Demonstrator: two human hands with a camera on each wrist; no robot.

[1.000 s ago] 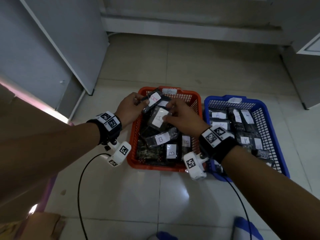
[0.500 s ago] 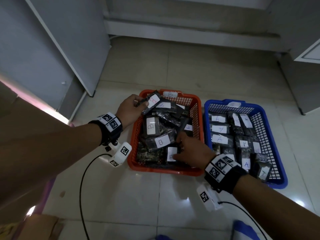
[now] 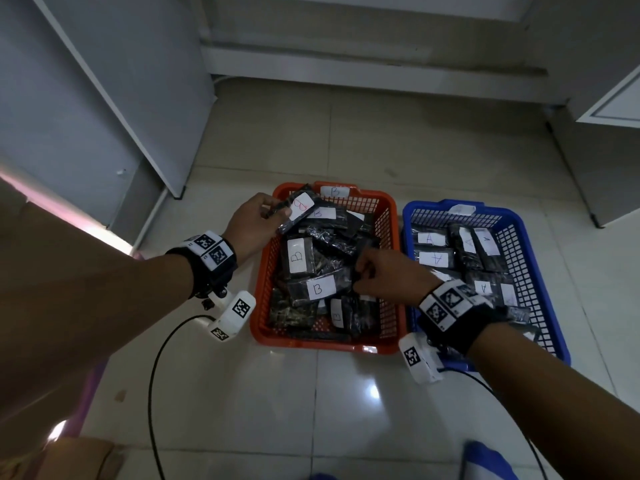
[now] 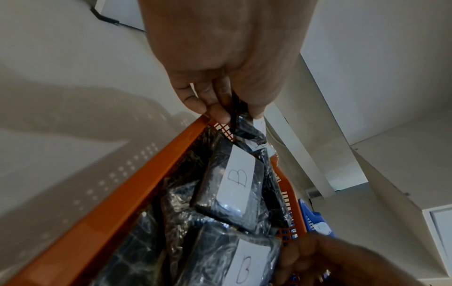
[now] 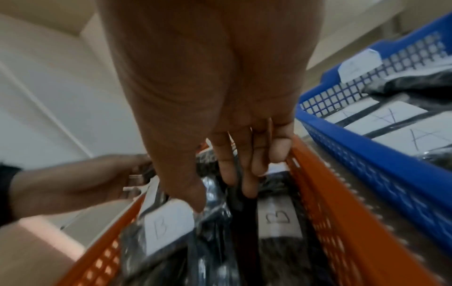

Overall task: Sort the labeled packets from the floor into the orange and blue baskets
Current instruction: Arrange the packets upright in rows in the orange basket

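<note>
The orange basket [image 3: 263, 271] on the floor holds several dark packets with white "B" labels; one B packet [image 3: 298, 259] lies flat near its left wall. The blue basket [image 3: 519, 230] to its right holds several "A" packets [image 3: 433, 258]. Over the orange basket's back left corner, my left hand [image 3: 277, 216] pinches a dark packet [image 3: 299, 207] with a red-lettered label. My right hand [image 3: 360, 271], inside the orange basket near its right wall, grips a dark packet [image 5: 244, 205] standing on edge, its label hidden. The left wrist view shows thumb and fingers [image 4: 220, 114] clamping the packet's edge.
Grey cabinet doors [image 3: 104, 98] stand at the left and a white cabinet [image 3: 609, 105] at the back right. A cardboard box [image 3: 79, 459] sits at the lower left. Black cables [image 3: 156, 375] trail from both wrists over the pale tiled floor [image 3: 311, 410].
My right hand has moved from the basket's front back to its middle right and taken hold of a dark packet on edge. The left hand stayed put with its packet.
</note>
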